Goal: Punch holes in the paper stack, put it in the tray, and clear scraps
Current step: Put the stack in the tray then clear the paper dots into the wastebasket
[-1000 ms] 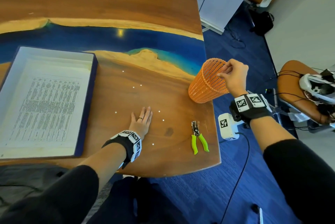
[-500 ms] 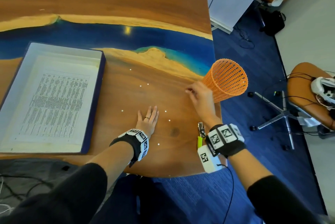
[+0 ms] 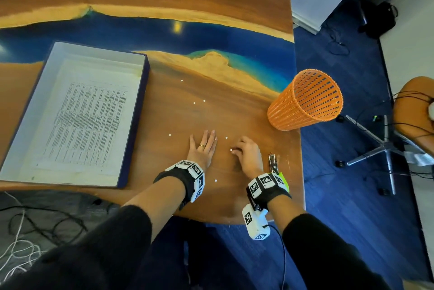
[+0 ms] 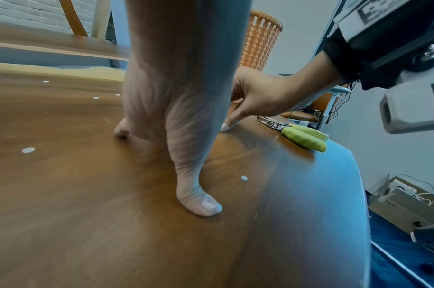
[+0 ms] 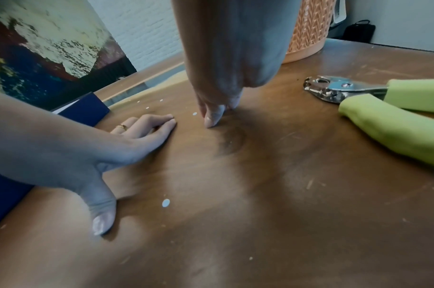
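Note:
The printed paper stack (image 3: 87,125) lies inside the white tray with blue walls (image 3: 137,113) at the left. Several small white paper scraps (image 3: 169,135) (image 4: 28,150) (image 5: 165,203) dot the wooden table. My left hand (image 3: 202,149) (image 5: 142,132) lies flat on the table, fingers straight. Just to its right, my right hand (image 3: 246,156) (image 4: 260,97) (image 5: 215,109) points down with bunched fingertips touching the wood beside one scrap (image 3: 231,149). Whether anything is pinched between them is hidden. The green-handled hole punch (image 3: 273,160) (image 4: 297,132) (image 5: 383,105) lies by my right wrist.
An orange mesh basket (image 3: 305,99) stands upright at the table's right edge (image 3: 299,153), behind the punch. A chair base (image 3: 375,149) and cables are on the blue floor to the right. More cables lie at lower left.
My right hand set the orange basket down at the table's right edge, let go, and came down to the table beside my left hand. The left hand stayed flat.

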`<state>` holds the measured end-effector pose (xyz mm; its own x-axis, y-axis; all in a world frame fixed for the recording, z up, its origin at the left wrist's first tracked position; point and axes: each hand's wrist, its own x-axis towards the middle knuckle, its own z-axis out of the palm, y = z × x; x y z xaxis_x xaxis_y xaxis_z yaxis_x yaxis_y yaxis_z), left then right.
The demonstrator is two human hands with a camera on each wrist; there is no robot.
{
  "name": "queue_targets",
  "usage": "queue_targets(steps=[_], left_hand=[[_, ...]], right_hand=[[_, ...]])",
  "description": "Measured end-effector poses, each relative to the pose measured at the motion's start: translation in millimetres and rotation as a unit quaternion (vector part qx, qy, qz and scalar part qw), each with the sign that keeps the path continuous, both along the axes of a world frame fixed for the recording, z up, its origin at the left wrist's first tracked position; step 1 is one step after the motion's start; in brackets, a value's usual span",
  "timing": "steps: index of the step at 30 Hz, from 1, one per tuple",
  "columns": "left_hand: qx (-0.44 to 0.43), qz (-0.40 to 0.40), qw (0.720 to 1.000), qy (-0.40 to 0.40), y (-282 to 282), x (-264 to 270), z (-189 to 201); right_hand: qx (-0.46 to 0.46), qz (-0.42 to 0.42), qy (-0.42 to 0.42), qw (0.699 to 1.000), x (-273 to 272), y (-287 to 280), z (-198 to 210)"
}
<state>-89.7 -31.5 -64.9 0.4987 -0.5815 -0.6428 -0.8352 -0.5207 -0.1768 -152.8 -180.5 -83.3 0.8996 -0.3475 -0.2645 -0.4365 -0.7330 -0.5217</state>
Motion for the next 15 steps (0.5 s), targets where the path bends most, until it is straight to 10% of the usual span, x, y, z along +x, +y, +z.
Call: queue_targets(steps=[15], left_hand=[[0.002,-0.004,1.0,0.0,-2.4,-1.0,2.1]], right_hand=[[-0.057,0.072,0.053,0.994,9.6,3.9,-1.6]])
